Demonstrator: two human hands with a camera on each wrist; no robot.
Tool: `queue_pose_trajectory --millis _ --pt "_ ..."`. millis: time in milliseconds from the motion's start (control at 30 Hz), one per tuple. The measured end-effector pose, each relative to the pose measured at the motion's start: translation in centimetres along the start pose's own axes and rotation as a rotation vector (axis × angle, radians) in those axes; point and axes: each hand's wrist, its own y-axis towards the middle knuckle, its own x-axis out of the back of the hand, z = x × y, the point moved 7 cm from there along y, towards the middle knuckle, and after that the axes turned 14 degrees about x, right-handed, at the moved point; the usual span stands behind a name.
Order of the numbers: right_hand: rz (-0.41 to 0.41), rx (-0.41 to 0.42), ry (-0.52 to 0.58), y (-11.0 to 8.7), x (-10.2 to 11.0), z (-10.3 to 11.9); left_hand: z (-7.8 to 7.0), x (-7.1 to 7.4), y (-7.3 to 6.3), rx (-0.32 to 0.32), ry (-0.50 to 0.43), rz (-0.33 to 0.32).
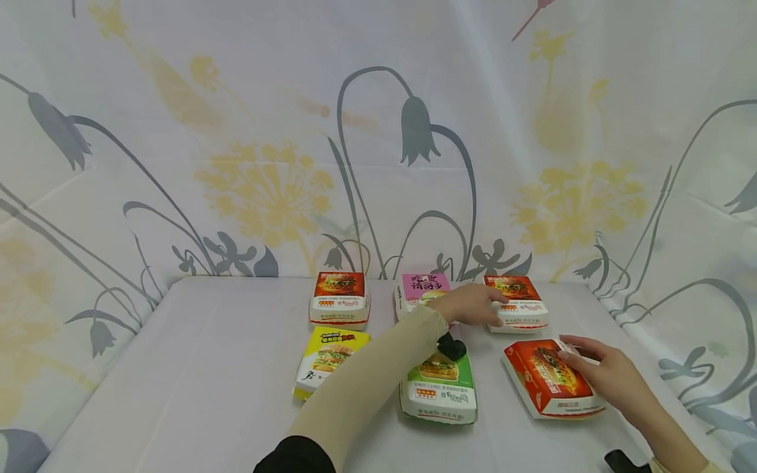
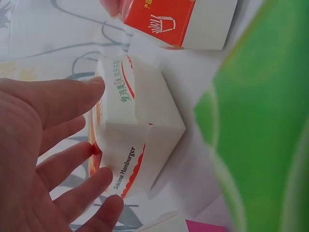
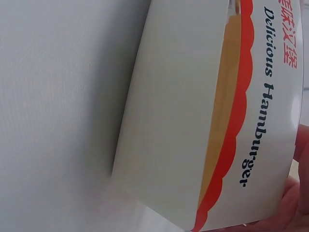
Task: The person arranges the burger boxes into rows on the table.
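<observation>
Several printed cardboard hamburger boxes stand on a white-covered table. My left hand [image 1: 470, 304] reaches across to the back right hamburger box [image 1: 523, 309], which has a red and white top. Its thumb and slightly bent fingers [image 2: 72, 164] are spread beside that box, and the left wrist view shows no firm grip. At the front right, my right hand [image 1: 618, 381] holds a red hamburger box [image 1: 547, 374] by its right side, thumb on top. In the right wrist view the white side of this box [image 3: 169, 96] fills much of the frame, fingers partly hidden behind it.
Under my left forearm lies a green box [image 1: 440, 394], with a pink box [image 1: 422, 286] behind it. Further left are a yellow box [image 1: 328, 358] and another red and white box [image 1: 340, 299]. A flower-patterned curtain [image 1: 378, 197] hangs behind the table [image 1: 195, 368].
</observation>
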Motion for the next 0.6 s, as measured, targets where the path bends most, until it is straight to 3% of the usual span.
queue_pose_trajectory --millis 367,600 --pt "0.002 0.012 0.001 0.0 -0.1 0.4 0.2 0.8 -0.3 -0.056 -0.056 -0.031" --pt "0.008 0.027 0.003 -0.1 -0.3 0.9 -0.3 1.3 -2.0 -0.092 -0.073 -0.033"
